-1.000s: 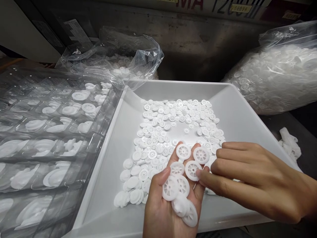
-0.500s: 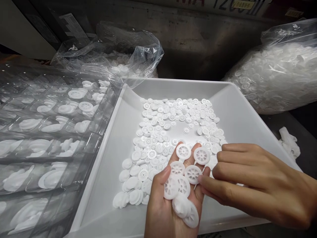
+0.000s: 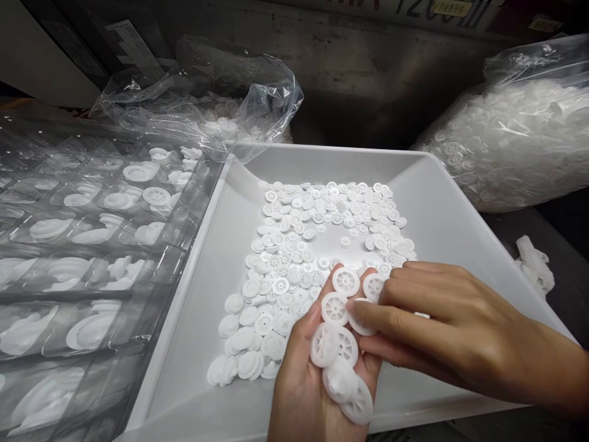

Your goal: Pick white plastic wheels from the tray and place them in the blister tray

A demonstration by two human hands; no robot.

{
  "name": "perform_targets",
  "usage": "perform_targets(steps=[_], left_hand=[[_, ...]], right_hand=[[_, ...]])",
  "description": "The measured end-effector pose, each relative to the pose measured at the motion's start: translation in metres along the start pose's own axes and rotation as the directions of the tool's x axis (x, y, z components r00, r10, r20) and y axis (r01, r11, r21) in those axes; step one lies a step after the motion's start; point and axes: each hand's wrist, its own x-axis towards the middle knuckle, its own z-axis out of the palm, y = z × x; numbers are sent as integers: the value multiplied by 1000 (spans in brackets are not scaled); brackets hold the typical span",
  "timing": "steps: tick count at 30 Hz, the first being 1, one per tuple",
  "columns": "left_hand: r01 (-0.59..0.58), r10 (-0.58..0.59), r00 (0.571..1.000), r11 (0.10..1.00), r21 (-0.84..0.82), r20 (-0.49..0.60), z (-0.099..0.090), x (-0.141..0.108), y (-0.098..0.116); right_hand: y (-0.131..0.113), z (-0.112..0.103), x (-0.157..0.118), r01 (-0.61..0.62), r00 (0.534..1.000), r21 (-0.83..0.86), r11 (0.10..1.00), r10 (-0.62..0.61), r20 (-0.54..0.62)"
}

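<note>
My left hand (image 3: 306, 390) is palm up over the near part of the grey-white tray (image 3: 460, 233), cupping several white plastic gears (image 3: 346, 281) with spoked wheels. They lie overlapped from the fingertips to the heel of the palm; the lowest ones show toothed edges. My right hand (image 3: 446, 325) reaches in from the right, its fingers bent over one spoked gear (image 3: 363, 323) in the left hand. The fingers partly cover that gear. Beyond the hands, many loose white gears (image 3: 280, 285) are spread on the tray floor.
On the left stand clear plastic blister trays (image 3: 151, 270) with white parts in their pockets. An open clear bag (image 3: 271, 92) with white parts sits behind the tray. A large full bag (image 3: 529, 135) leans at the right, with a crumpled white piece (image 3: 536, 267) below it.
My right hand has moved left and inward across the left palm, its fingers now covering part of a gear. The gears in my left hand have shifted slightly.
</note>
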Motion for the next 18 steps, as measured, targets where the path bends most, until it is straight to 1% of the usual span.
perform_targets(steps=[2,6,8,10,12,15,18], left_hand=[[7,-7,1000,1000,-7,29,-4,-1,2],[49,-49,998,999,-14,40,-6,-1,5],[41,-41,999,999,4,-22,-3,0,4],[32,-28,993,999,36,-116,3,0,3],[35,-25,986,998,59,-164,7,-1,2],[33,-20,989,996,80,-148,10,-2,0],[50,-37,992,993,109,-119,8,-2,0]], right_hand=[[0,-1,-2,-16,1000,4,1000,16,7],[1,-3,-4,-30,999,-1,1000,30,18],[2,-3,-4,-37,999,18,999,37,17],[2,-3,-3,-36,999,27,999,35,11],[2,-4,-4,-11,1000,24,1000,11,3],[-2,-7,-5,16,999,89,996,-20,44],[-7,-7,-6,50,998,153,987,-57,36]])
